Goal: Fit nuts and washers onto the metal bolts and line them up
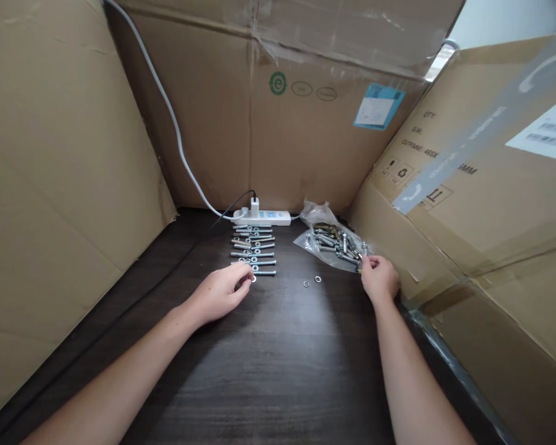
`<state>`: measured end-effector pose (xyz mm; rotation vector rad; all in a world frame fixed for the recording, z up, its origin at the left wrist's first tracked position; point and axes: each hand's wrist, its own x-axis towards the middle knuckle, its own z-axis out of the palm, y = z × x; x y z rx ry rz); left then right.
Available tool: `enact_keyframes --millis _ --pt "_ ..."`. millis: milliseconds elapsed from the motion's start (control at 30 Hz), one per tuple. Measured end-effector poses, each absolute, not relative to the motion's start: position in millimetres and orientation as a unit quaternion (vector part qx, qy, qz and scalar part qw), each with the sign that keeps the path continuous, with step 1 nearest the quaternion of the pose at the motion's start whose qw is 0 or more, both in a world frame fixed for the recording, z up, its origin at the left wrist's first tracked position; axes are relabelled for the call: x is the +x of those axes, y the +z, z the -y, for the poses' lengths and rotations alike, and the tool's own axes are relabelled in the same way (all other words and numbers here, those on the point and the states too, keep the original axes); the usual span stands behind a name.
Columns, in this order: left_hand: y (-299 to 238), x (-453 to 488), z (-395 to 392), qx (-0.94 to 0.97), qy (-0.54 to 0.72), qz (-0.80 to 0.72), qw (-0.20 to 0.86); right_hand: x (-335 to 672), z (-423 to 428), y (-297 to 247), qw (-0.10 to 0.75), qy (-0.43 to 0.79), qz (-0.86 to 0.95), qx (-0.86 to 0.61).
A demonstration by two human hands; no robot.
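My left hand [222, 292] rests on the dark wooden table [278, 371], its fingertips pinched on a small washer at the near end of a row of several bolts with washers [254, 247]. My right hand [379, 278] is closed in a pinch at the near edge of a clear plastic bag of bolts [331, 241], gripping a bolt there. Two loose washers [311, 282] lie on the table between my hands.
Large cardboard boxes wall in the table on the left [50, 185], back [278, 111] and right [482, 204]. A white power strip [264, 216] with a plugged charger lies at the back; its white cable [167, 105] runs up the left.
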<state>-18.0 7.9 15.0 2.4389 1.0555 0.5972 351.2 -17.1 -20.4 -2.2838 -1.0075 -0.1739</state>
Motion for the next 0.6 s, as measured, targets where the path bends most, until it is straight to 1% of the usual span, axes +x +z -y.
enact_keyframes --millis 100,133,167,233,333,433,600 --pt "17 -16 -6 0.875 0.225 -0.378 0.202 324 18 -8 0.378 -0.094 0.472 -0.791" --pt "17 -15 -5 0.872 0.230 -0.382 0.203 309 19 -4 0.399 -0.088 0.525 -0.747" --pt "17 -14 -4 0.867 0.235 -0.388 0.207 292 20 -1 0.402 -0.068 0.584 -0.702" --pt "18 -13 -1 0.858 0.243 -0.395 0.220 255 25 4 0.385 -0.003 0.682 -0.621" --pt "17 -11 2 0.853 0.243 -0.392 0.244 210 34 5 0.336 0.055 0.762 -0.550" --pt "18 -10 4 0.846 0.246 -0.401 0.253 188 38 -1 0.321 0.081 0.785 -0.524" --pt "20 -11 4 0.847 0.238 -0.398 0.260 181 34 -15 0.315 0.129 0.789 -0.512"
